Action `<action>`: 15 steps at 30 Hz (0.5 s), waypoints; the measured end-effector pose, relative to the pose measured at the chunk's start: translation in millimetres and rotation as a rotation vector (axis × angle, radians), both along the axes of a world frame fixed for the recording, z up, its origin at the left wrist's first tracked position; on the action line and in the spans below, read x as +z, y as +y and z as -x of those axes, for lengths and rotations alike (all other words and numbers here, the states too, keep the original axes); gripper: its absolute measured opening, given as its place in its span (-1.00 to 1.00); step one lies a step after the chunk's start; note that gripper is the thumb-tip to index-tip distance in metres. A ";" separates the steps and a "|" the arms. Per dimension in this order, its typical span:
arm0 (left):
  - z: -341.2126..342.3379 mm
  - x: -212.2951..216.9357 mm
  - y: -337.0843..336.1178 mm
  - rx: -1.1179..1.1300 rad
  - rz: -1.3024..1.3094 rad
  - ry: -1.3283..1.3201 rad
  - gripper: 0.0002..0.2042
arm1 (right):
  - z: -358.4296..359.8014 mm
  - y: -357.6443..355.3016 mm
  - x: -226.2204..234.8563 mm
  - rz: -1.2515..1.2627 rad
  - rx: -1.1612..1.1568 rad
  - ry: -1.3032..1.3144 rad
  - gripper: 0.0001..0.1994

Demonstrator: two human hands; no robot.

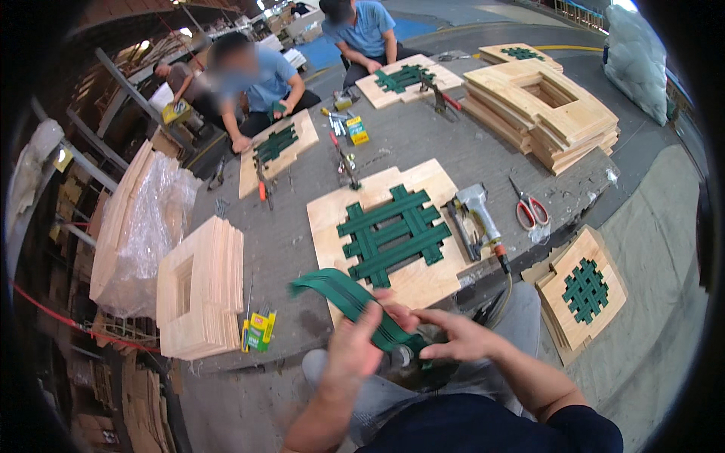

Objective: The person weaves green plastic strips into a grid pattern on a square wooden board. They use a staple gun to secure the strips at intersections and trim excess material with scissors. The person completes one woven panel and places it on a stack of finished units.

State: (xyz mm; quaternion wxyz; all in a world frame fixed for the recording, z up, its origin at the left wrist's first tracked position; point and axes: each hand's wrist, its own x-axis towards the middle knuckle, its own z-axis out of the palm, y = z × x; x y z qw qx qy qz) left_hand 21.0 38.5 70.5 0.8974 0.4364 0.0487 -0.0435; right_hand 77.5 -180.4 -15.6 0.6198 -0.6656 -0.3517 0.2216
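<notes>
A green webbing strap (343, 293) with dark stripes is gripped in my left hand (356, 347), which is somewhat blurred. One end curls out to the left; the other hangs down over my lap. Close beside that lower part is my right hand (464, 337), its thumb and fingers apart, perhaps touching the strap. Just beyond my hands lies a pale wooden panel (330, 215), with woven green straps (393, 234) crossing its middle opening. To the panel's right, a pneumatic stapler (476, 215) lies on the table, its hose running toward my knee.
Red-handled scissors (531, 211) lie right of the stapler. Cut-out panels are stacked at the left (200, 302) and far right (544, 106). Small boxes (260, 331) and pliers (345, 162) lie on the grey table (291, 226). Strapped panels (585, 291) rest low on the right. Co-workers (257, 75) sit opposite.
</notes>
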 end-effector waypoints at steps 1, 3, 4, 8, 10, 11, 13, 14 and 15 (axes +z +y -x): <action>0.9 -8.3 -9.5 0.002 -0.008 0.027 -0.67 | 2.8 14.5 4.2 -0.046 0.052 0.094 -0.42; -5.3 -15.6 -17.4 0.050 0.046 0.102 -0.69 | 10.4 26.8 -0.1 -0.018 0.098 0.235 -0.63; -11.4 -19.5 -12.0 0.101 0.082 0.119 -0.70 | 16.2 30.5 -9.9 0.054 0.095 0.281 -0.70; -35.1 -54.6 37.6 0.242 0.108 0.152 -0.77 | 39.9 19.5 -38.1 0.200 0.046 0.283 -0.67; -44.0 -66.3 47.1 0.226 0.034 0.156 -0.79 | 38.8 12.9 -60.0 0.187 0.010 0.301 -0.66; -51.0 -65.5 44.5 0.241 -0.005 0.183 -0.79 | 35.9 8.0 -70.1 0.266 0.024 0.300 -0.67; -70.4 -59.8 49.1 0.194 -0.105 0.135 -0.74 | 31.0 -0.8 -80.2 0.361 0.045 0.339 -0.68; -78.0 -58.4 54.6 0.177 -0.148 0.110 -0.76 | 23.3 -2.2 -75.6 0.379 0.053 0.377 -0.69; -84.1 -51.6 57.6 0.168 -0.204 0.096 -0.78 | 18.4 -4.3 -72.8 0.416 0.071 0.363 -0.70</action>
